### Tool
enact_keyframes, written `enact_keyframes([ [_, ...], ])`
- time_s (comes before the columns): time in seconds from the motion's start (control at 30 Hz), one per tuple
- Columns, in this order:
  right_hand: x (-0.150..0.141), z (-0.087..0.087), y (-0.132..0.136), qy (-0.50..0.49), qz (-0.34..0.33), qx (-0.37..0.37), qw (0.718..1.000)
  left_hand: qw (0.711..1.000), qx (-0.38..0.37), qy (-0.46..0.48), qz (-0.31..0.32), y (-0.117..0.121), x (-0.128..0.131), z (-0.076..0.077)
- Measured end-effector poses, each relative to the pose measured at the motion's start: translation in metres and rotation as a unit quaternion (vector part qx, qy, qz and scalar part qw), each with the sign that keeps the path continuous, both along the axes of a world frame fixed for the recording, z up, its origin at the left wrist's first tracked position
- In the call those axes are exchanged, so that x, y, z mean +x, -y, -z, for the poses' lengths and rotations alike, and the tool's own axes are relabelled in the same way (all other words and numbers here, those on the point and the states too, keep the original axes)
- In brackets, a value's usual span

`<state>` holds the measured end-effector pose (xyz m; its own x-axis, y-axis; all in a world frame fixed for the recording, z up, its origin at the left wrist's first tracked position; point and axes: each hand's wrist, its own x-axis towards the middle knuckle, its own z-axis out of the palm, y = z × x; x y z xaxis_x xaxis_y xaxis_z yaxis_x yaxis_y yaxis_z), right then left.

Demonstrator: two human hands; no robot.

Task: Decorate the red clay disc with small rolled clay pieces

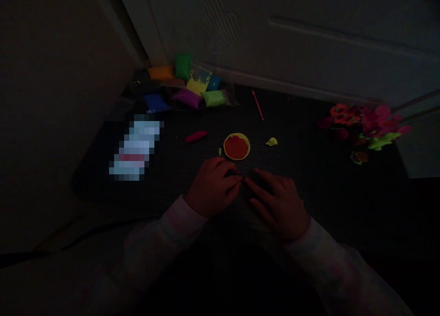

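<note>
Head view: on the dark surface [295, 123], a pixelated bright patch [137, 146] is seen at far left, with coloured packets [185, 98] grouped behind it. Next, a pink roll [196, 136] is laid. The left hand [215, 187] is curled inward, with a small red bit [238, 172] shown at its fingertips; whether it is gripped cannot be told. Just beyond, a red disc [235, 148] is ringed by a yellow rim [248, 144]. Near a yellow lump [272, 142], the right hand [280, 203] is held unclenched, fingers spread. Flower-like pieces [374, 121] are clustered at far right.
</note>
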<state>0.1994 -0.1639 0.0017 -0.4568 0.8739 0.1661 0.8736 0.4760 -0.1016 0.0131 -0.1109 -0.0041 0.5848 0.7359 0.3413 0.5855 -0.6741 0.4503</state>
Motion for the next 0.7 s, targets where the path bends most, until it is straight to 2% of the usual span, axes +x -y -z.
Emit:
enact_keyframes([
  [0.17,0.0017,-0.0003,0.0005,-0.021,0.009,0.013,1.000,1.000,0.003,0.000,0.001,-0.0007,0.0002,0.0002],
  [0.7,-0.0030,-0.0027,0.0000,0.033,0.015,0.011,0.999,0.999,0.016,-0.037,0.028,0.0006,0.0000,-0.0004],
])
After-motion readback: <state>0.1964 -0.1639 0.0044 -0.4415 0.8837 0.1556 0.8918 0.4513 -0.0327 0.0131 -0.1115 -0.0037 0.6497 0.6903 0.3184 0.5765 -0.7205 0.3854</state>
